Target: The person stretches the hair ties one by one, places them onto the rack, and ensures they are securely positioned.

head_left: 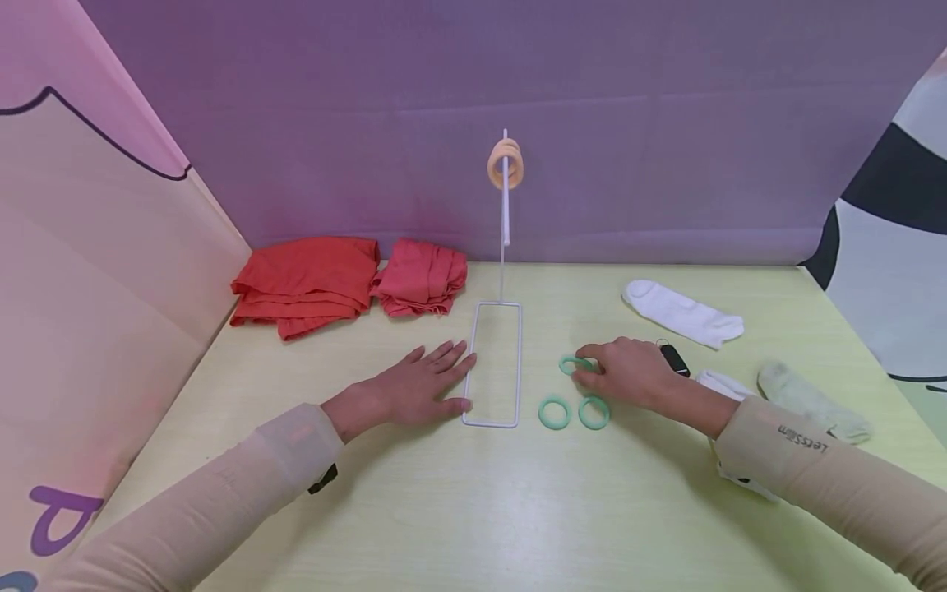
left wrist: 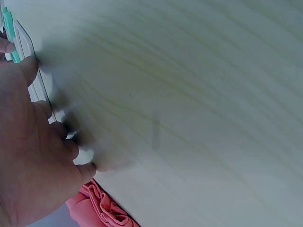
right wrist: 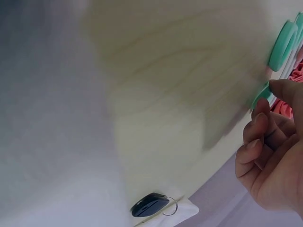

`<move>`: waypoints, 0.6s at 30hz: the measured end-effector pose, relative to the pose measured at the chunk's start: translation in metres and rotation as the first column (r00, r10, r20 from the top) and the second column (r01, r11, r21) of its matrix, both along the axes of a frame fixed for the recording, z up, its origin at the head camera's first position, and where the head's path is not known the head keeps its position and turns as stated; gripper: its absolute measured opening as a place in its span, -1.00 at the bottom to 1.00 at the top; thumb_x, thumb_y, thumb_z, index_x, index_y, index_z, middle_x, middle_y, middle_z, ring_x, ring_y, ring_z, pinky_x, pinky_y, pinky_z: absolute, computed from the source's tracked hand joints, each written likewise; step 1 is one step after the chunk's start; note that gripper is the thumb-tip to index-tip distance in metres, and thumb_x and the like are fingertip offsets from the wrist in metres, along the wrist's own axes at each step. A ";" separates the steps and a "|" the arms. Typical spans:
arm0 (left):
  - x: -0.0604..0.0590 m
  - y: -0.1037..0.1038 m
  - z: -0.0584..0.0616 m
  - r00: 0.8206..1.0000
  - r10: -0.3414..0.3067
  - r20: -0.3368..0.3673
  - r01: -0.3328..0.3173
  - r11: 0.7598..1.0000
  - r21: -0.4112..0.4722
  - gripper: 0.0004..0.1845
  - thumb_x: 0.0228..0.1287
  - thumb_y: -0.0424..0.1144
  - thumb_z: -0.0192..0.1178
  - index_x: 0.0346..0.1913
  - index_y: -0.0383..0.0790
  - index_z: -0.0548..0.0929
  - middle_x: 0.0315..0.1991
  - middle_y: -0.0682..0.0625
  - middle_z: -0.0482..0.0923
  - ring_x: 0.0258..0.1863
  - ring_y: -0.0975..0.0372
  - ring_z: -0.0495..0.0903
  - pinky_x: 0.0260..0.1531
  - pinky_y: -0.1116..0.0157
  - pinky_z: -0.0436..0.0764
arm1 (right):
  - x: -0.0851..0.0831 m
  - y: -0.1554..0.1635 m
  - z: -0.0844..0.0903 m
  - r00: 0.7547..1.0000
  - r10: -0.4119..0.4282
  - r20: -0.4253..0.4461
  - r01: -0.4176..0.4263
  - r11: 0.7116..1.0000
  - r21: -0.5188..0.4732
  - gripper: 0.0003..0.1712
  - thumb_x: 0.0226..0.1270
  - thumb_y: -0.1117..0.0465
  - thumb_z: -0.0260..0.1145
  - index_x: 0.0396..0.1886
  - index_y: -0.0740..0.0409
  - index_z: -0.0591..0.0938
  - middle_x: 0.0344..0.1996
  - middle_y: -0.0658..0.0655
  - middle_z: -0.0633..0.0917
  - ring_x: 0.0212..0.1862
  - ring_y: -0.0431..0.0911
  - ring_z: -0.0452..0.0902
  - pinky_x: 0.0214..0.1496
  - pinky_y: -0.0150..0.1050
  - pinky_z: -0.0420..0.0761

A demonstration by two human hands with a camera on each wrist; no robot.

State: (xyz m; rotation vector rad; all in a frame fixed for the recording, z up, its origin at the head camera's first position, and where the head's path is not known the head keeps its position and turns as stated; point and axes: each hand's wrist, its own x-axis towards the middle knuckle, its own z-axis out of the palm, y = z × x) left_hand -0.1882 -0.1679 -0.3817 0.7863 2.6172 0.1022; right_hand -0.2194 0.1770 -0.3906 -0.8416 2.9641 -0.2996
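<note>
My right hand [head_left: 625, 372] pinches a green ring [head_left: 568, 364] between thumb and forefinger, low over the table. In the right wrist view that ring [right wrist: 263, 94] is partly covered by the fingertips. Two more green rings [head_left: 554, 413] lie flat just in front of this hand. My left hand [head_left: 425, 388] rests with spread, fairly straight fingers beside a white wire stand [head_left: 518, 370]; its fingertips touch the left side of the stand's rectangular base. Peach rings [head_left: 494, 168] hang on the arm at the top of the stand.
A red folded cloth [head_left: 307, 279] and a smaller pinkish-red cloth [head_left: 422, 277] lie at the back left. On the right are a white sock [head_left: 681, 312], a greyish sock [head_left: 810, 401] and a black key fob [head_left: 673, 360]. Another white sock lies partly under the right forearm.
</note>
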 end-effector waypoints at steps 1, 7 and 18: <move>0.000 0.000 0.001 1.000 0.001 0.003 -0.001 1.000 0.000 -0.13 0.46 0.32 -0.09 0.64 0.04 -0.13 0.67 -0.02 -0.30 0.65 0.03 -0.32 0.56 -0.18 -0.15 | 0.000 0.000 0.000 1.000 0.003 -0.009 -0.003 1.000 -0.003 -0.63 0.37 -0.08 0.29 0.06 -0.04 0.70 -0.59 -0.11 0.69 -0.54 -0.19 0.49 -0.63 -0.23 0.33; -0.001 0.000 0.001 1.000 -0.002 -0.002 0.002 1.000 -0.008 -0.13 0.47 0.31 -0.10 0.63 0.04 -0.14 0.67 -0.03 -0.30 0.65 0.02 -0.31 0.56 -0.18 -0.15 | 0.001 -0.001 0.006 0.998 -0.001 -0.064 -0.001 1.000 -0.027 -0.63 0.37 -0.04 0.28 0.09 -0.05 0.69 -0.71 -0.13 0.55 -0.63 -0.20 0.38 -0.68 -0.27 0.27; 0.000 0.000 -0.001 1.000 -0.008 -0.012 0.008 1.000 0.009 -0.13 0.47 0.30 -0.09 0.64 0.00 -0.11 0.67 -0.05 -0.27 0.65 0.00 -0.28 0.55 -0.20 -0.13 | 0.016 -0.015 0.063 0.930 0.023 -0.366 -0.111 0.969 -0.221 -0.65 0.30 0.00 0.37 0.04 -0.04 0.73 -0.77 -0.19 0.51 -0.69 -0.31 0.29 -0.67 -0.34 0.26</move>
